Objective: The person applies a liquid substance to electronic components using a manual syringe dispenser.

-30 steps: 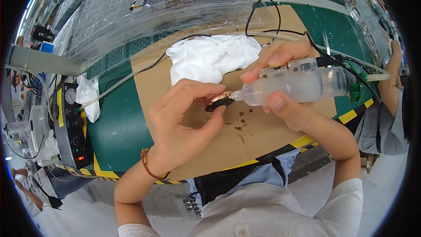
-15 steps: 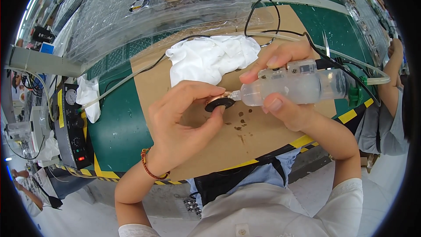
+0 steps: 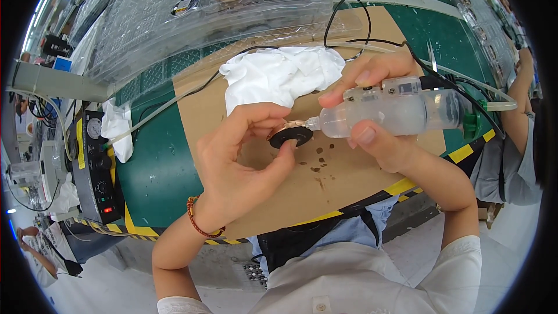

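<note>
My left hand pinches a round watch case with a black face and a rose-gold rim, tilted on edge between thumb and fingers. My right hand wraps round a clear dispensing syringe that holds a milky fluid and lies nearly level. Its narrow tip reaches the right edge of the watch case; whether it touches cannot be made out. A green cap with an air hose closes the syringe's right end.
Brown cardboard with dark spots covers the green table. Beyond my hands lies a crumpled white cloth. Clear trays with watch cases stand at the back. A black dispenser controller is at left. Tweezers and cables lie right.
The watch case has turned slightly in my left hand, showing more of its rose-gold rim. My left fingertips have shifted back from the syringe tip. The right hand has barely moved.
</note>
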{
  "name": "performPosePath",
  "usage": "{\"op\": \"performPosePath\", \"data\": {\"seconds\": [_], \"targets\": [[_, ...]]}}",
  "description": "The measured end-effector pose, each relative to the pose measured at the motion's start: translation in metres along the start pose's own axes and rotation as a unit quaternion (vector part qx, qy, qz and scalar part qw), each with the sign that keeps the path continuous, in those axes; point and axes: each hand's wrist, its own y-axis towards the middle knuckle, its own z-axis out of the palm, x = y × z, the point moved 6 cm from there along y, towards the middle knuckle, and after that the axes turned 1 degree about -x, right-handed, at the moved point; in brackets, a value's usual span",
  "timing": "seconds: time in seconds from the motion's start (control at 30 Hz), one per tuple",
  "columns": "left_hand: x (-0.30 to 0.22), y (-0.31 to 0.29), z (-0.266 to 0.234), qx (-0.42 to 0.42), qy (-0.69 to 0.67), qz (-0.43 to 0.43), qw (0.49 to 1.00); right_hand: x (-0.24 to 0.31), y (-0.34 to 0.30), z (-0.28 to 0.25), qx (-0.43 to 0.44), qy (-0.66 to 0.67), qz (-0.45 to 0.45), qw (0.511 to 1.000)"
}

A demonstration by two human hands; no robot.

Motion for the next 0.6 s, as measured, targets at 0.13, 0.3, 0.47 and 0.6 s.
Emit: {"op": "performPosePath", "data": {"seconds": [0.13,0.3,0.47,0.6], "targets": [[0.0011,-0.0003,0.0003,-0.001,-0.007,-0.01,1.0,-0.0037,-0.0001,0.0003,-0.035,-0.042,0.036,0.998],[0.0004,0.0001,0.0003,0.001,-0.016,-0.013,1.0,-0.0032,0.0003,0.0005,-0.037,-0.034,0.039,0.998],[0.0002,0.0002,0.0001,0.001,-0.014,-0.008,1.0,-0.0034,0.0007,0.0003,-0.034,-0.031,0.039,0.998],[0.0,0.0004,0.0001,-0.002,-0.012,-0.009,1.0,-0.0005,0.0003,-0.0019,-0.012,0.009,0.027,1.0]]}}
